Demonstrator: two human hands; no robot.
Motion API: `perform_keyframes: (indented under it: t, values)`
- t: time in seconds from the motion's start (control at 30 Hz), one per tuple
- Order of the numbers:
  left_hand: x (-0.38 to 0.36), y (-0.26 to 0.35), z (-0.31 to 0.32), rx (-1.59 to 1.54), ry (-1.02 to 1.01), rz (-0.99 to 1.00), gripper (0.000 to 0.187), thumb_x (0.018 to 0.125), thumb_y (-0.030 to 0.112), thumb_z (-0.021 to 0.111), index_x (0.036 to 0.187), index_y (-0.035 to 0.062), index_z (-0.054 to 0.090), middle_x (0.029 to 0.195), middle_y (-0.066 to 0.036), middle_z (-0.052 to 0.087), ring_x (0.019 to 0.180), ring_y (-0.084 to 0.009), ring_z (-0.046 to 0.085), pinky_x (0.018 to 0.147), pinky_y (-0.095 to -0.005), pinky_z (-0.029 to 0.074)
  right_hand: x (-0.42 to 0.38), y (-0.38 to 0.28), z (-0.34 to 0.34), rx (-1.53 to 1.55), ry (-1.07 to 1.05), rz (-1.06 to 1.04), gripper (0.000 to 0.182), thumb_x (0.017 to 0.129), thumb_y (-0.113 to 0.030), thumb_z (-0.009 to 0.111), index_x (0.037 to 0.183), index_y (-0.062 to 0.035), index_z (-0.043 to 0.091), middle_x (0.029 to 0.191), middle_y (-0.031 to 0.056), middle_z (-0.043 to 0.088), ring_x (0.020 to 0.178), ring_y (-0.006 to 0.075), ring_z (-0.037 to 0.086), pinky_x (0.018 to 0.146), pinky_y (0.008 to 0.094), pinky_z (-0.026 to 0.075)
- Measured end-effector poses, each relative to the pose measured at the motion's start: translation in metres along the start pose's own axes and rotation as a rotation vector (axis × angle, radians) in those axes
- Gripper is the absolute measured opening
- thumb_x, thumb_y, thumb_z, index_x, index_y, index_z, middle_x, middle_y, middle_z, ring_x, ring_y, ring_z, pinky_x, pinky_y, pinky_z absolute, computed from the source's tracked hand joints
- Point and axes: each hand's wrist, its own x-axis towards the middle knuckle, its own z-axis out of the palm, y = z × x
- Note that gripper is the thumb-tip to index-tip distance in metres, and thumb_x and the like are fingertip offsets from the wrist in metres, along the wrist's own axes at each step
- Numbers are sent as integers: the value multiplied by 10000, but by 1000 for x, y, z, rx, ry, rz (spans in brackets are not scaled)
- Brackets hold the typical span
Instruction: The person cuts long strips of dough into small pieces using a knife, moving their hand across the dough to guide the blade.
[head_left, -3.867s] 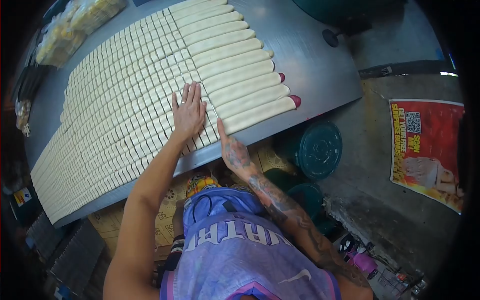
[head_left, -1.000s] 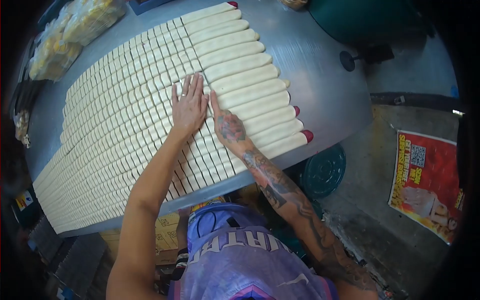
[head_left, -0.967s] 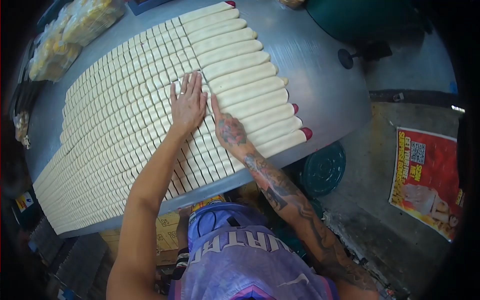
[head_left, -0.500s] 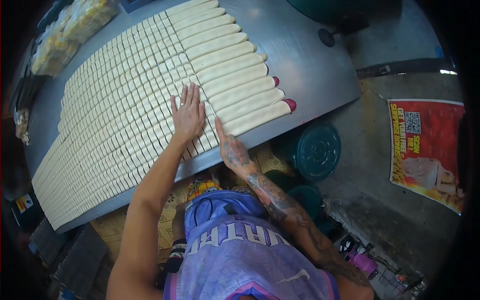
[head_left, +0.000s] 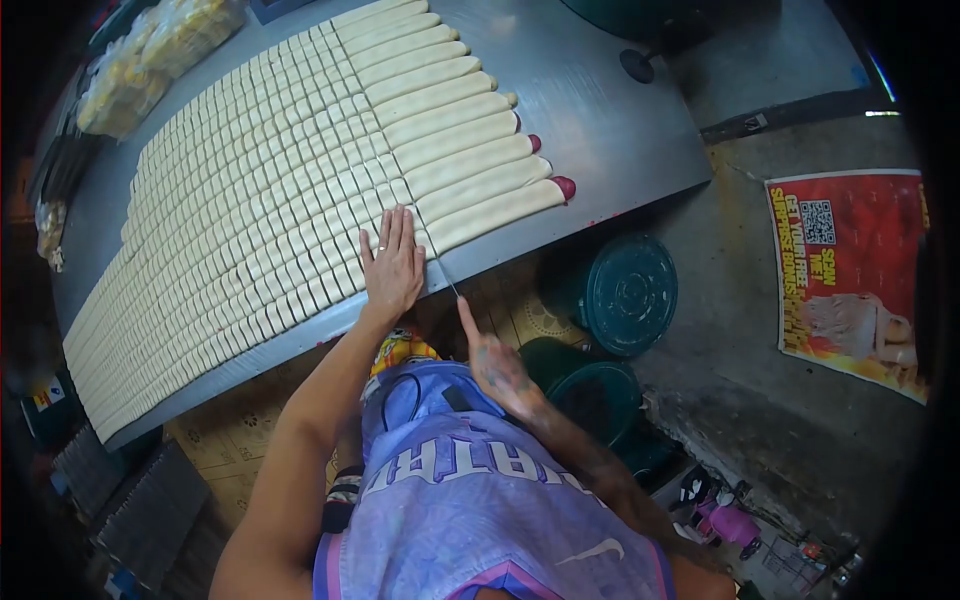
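Observation:
Long rolls of pale dough (head_left: 460, 160) lie side by side across the metal table (head_left: 610, 140), a few showing purple-red filling (head_left: 565, 188) at their right ends. To their left, rows of cut dough pieces (head_left: 250, 200) are parted by long straight cuts. My left hand (head_left: 396, 268) rests flat on the cut pieces near the front edge, fingers stretched out and a ring on one. My right hand (head_left: 498, 368) is closed around a thin knife (head_left: 451, 281), index finger laid along it. The blade reaches over the table's front edge by the last cut; the handle is hidden in the hand.
Green lidded bins (head_left: 632, 295) stand on the floor right of the table. Plastic-wrapped yellowish packages (head_left: 165, 60) sit at the back left. Dark stacked trays (head_left: 150, 510) are at lower left, and a red poster (head_left: 850, 280) is at right.
My right hand has drawn the knife toward my body, past the table's front edge. My left hand has slid nearer along the dough. The cut line now runs through the front roll.

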Motion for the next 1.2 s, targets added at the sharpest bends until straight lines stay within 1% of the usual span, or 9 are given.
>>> perform_keyframes:
  t: [0.13, 0.2, 0.6, 0.67, 0.77, 0.8, 0.87, 1.07, 1.2]
  values:
    - [3, 0, -11, -173, -78, -53, 681, 1115, 314, 534, 1715, 50, 352, 1788, -142, 350, 1681, -319, 268, 1332, -649, 103, -18, -30, -71, 122, -32, -1, 835, 1031, -28, 536, 1775, -119, 167, 897, 319, 718, 852, 512, 725, 744, 624, 541]
    - [9, -3, -21, -222, -89, -82, 686, 1109, 305, 560, 1709, 39, 360, 1791, -167, 333, 1686, -368, 237, 1328, -658, 97, 14, -43, -88, 274, 170, -61, 744, 1095, -67, 501, 1766, -109, 183, 917, 327, 719, 895, 549, 705, 797, 647, 527]
    - [278, -182, -42, -313, 100, -232, 611, 1119, 295, 566, 1667, 51, 451, 1775, -164, 372, 1689, -395, 204, 1339, -637, 74, 378, -133, -197, -21, 296, -212, 882, 991, -18, 542, 1769, -56, 130, 1090, 293, 669, 874, 513, 707, 830, 574, 577]
    - [336, -214, -40, -290, 122, -217, 612, 1122, 308, 558, 1668, 53, 449, 1768, -161, 387, 1685, -396, 216, 1338, -641, 87, 432, -150, -208, -191, 581, -419, 910, 927, 20, 610, 1723, 103, 177, 861, 157, 652, 724, 238, 684, 678, 368, 567]
    - [410, -250, -34, -188, 138, -155, 615, 1133, 347, 524, 1666, 52, 447, 1758, -149, 409, 1672, -401, 248, 1333, -647, 122, 503, -172, -227, -344, 577, -456, 867, 916, 22, 566, 1700, 144, 216, 786, 86, 567, 666, 146, 614, 577, 304, 512]
    - [429, -260, -30, -138, 146, -119, 619, 1136, 363, 512, 1667, 53, 445, 1757, -142, 413, 1668, -401, 258, 1329, -652, 132, 518, -182, -240, -345, 572, -452, 867, 916, 22, 566, 1700, 144, 216, 786, 86, 567, 666, 146, 614, 577, 304, 512]
    - [445, -273, -24, -90, 143, -87, 625, 1138, 380, 500, 1668, 53, 443, 1756, -134, 417, 1664, -402, 268, 1326, -656, 142, 536, -206, -265, -106, 312, -382, 885, 954, -36, 556, 1717, 108, 132, 977, 244, 686, 894, 367, 736, 808, 461, 618]
    - [451, -277, -18, -56, 127, -83, 644, 1140, 410, 501, 1674, 56, 433, 1758, -127, 414, 1657, -373, 302, 1322, -669, 137, 558, -217, -268, -392, 325, -403, 899, 953, -47, 561, 1706, 135, 105, 1001, 250, 694, 881, 366, 720, 852, 419, 615]
    - [459, -279, -18, -30, 181, -33, 598, 1145, 399, 500, 1666, 106, 471, 1749, -75, 441, 1651, -346, 324, 1317, -676, 151, 547, -214, -269, -246, 320, -430, 888, 955, -41, 573, 1688, 165, 115, 1024, 269, 713, 921, 391, 729, 857, 431, 619]
